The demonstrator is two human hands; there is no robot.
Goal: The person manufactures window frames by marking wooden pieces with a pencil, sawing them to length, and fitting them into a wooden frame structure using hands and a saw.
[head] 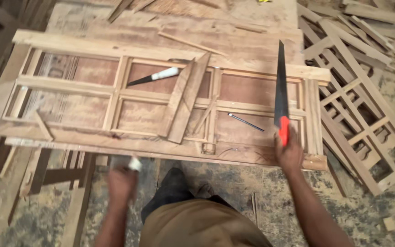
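Observation:
My right hand [289,153] grips the red handle of a hand saw [281,87], whose dark blade points away from me over the right end of a wooden window frame [161,55] lying flat on a workbench. My left hand [122,183] is blurred below the frame's near edge and is closed around a small white object [135,163]. On the frame lie two loose flat wooden slats [186,98], a chisel with a white handle [156,77] and a thin metal rod [245,122].
Another lattice frame [362,114] and loose wood strips lie on the floor to the right. Planks and offcuts [33,169] sit under the bench at left. Sawdust covers the floor around my feet [174,183].

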